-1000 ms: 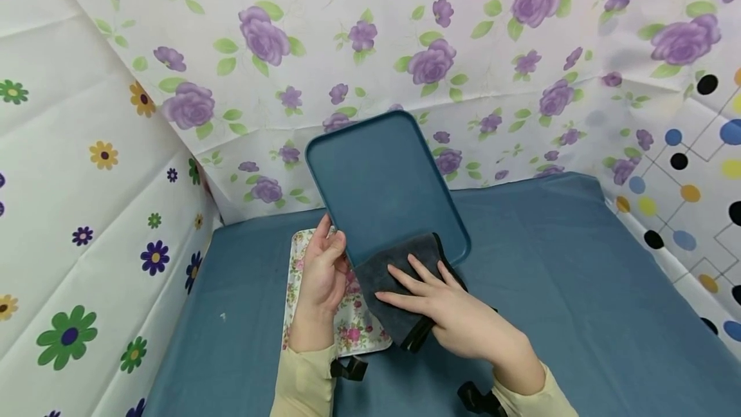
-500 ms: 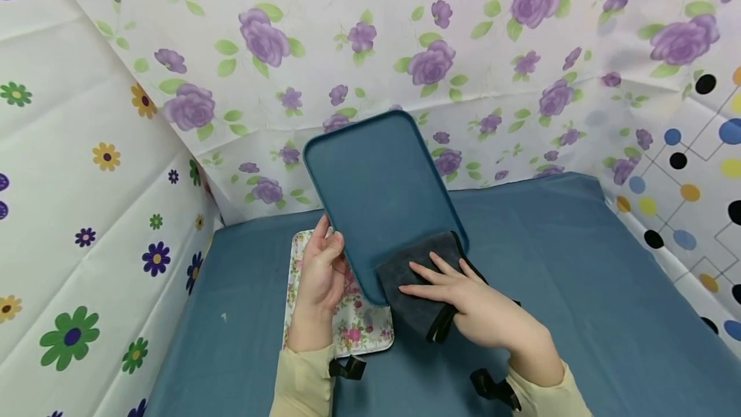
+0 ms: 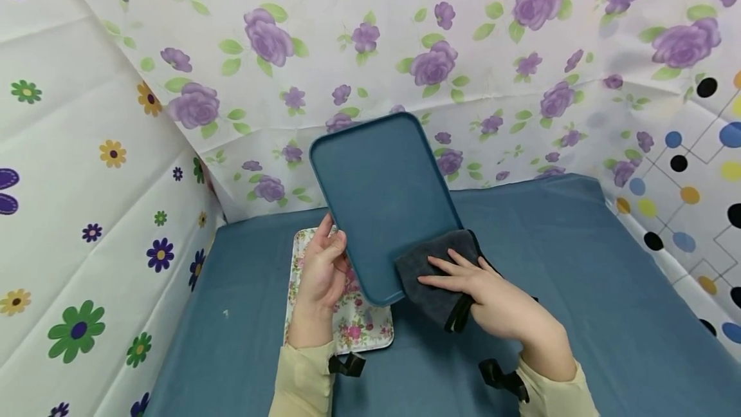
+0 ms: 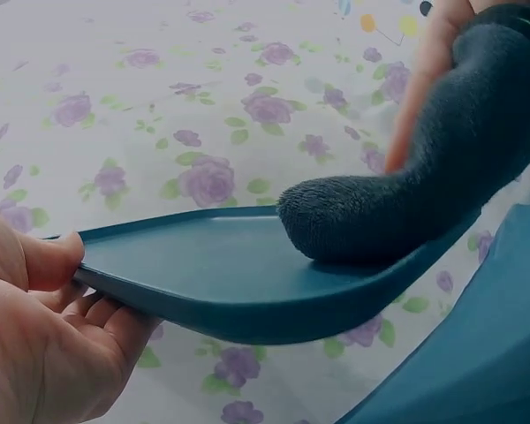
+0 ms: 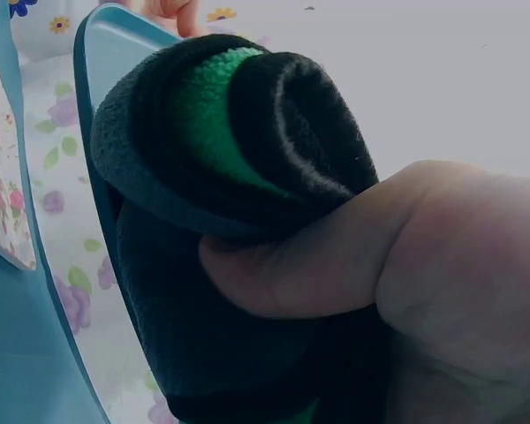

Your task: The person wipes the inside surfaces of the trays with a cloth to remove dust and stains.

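Observation:
A blue rectangular tray (image 3: 384,198) is held up at a tilt over the table. My left hand (image 3: 323,269) grips its left edge, thumb (image 4: 53,261) on the rim and fingers curled underneath. My right hand (image 3: 492,295) presses a folded dark grey cloth (image 3: 434,275) with black edging against the tray's lower right corner, its fingers spread over the cloth. In the right wrist view the thumb (image 5: 291,274) clamps the folds from the other side, where a green patch of the cloth (image 5: 212,124) shows. The cloth hides that corner of the tray.
A white tray with a pink flower print (image 3: 365,333) lies on the blue-covered table (image 3: 579,301), partly behind the left hand and the blue tray. Flower-printed sheets (image 3: 347,37) rise behind and at the left; a dotted sheet (image 3: 695,224) stands at the right.
The right hand has slid the cloth rightward along the tray's lower end to the right corner, baring the lower left corner. The left hand and tray stay nearly in place.

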`<state>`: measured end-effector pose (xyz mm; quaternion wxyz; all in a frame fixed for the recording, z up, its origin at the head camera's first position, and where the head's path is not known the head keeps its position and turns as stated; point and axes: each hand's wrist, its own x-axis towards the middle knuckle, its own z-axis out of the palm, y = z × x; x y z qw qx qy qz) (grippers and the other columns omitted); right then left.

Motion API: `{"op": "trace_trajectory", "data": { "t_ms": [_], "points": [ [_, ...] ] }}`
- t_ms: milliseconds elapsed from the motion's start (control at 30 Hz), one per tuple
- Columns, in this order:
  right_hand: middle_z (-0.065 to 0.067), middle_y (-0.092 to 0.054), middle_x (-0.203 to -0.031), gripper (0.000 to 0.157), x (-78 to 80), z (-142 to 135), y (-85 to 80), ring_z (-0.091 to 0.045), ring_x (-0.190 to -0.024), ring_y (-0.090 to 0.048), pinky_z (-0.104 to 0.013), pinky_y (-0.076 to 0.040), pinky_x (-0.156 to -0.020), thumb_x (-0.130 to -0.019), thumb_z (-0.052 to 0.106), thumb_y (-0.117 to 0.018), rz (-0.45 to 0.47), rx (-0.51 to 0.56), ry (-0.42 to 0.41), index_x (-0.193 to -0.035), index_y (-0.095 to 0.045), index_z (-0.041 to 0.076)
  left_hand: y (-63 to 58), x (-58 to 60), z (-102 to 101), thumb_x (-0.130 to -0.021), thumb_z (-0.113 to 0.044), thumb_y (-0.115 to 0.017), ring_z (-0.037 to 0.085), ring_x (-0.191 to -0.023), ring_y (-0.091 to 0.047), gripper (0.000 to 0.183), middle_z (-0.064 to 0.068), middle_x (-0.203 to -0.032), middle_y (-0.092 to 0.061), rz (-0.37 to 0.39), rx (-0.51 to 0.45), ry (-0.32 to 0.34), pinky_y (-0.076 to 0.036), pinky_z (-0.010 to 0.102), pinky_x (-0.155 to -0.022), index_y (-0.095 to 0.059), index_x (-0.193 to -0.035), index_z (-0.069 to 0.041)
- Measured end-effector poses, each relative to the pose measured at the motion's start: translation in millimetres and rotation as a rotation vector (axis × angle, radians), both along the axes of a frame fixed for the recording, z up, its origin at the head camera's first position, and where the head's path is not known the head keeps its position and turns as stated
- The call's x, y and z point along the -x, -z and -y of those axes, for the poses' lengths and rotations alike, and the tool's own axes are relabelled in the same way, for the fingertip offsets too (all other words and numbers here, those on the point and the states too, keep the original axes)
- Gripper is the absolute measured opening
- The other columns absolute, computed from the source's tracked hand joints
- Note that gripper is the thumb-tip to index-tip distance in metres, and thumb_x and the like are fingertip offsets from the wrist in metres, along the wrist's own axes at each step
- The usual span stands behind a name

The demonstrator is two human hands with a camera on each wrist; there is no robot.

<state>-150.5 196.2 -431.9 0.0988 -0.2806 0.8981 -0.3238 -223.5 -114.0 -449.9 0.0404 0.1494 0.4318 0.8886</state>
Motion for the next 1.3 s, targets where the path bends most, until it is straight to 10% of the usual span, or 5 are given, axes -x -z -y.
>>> {"op": "trace_trajectory", "data": {
  "t_ms": [233, 633, 967, 1300],
  "points": [
    [-0.006, -0.040, -0.170, 0.110, 1.0, -8.1, -3.8, -0.038, -0.155, -0.037, -0.052, -0.048, -0.094, -0.077, -0.032, -0.034, -0.096, 0.051, 0.076, -0.161, -0.050, 0.036, 7.9, 8.0, -2.5, -0.115, -0.003, -0.046, 0.013, -0.101, -0.073, 0.064, -0.002, -0.111, -0.078, 0.073, 0.066, -0.012, -0.059, 0.029, -0.093, -0.015, -0.170, -0.001],
    [-0.007, -0.046, -0.165, 0.094, -11.1, -54.5, -8.9, -0.040, -0.145, -0.048, -0.020, -0.040, -0.087, -0.093, -0.018, -0.034, -0.146, 0.368, 0.551, -0.161, -0.047, 0.046, 37.0, -2.8, -7.8, -0.115, -0.001, -0.041, 0.011, -0.087, -0.076, 0.053, 0.003, -0.108, -0.076, 0.262, 0.178, 0.083, -0.063, 0.027, -0.078, -0.028, -0.166, 0.004],
    [-0.009, -0.049, -0.163, 0.078, -20.5, -69.6, 8.4, -0.041, -0.144, -0.050, -0.014, -0.039, -0.089, -0.104, -0.010, -0.037, -0.204, 0.398, 0.689, -0.161, -0.049, 0.042, 65.3, -3.5, -32.1, -0.116, -0.004, -0.038, 0.008, -0.084, -0.073, 0.052, 0.001, -0.102, -0.075, 0.363, 0.249, 0.179, -0.062, 0.025, -0.075, -0.027, -0.165, 0.009],
    [-0.010, -0.049, -0.163, 0.083, -17.6, -72.1, 4.1, -0.042, -0.143, -0.050, -0.019, -0.036, -0.084, -0.100, -0.013, -0.036, -0.234, 0.393, 0.696, -0.161, -0.049, 0.042, 81.8, 1.2, -61.1, -0.115, -0.007, -0.042, 0.013, -0.096, -0.070, 0.060, 0.019, -0.134, -0.064, 0.454, 0.362, 0.157, -0.060, 0.029, -0.082, -0.016, -0.168, 0.008]
  ]
}}
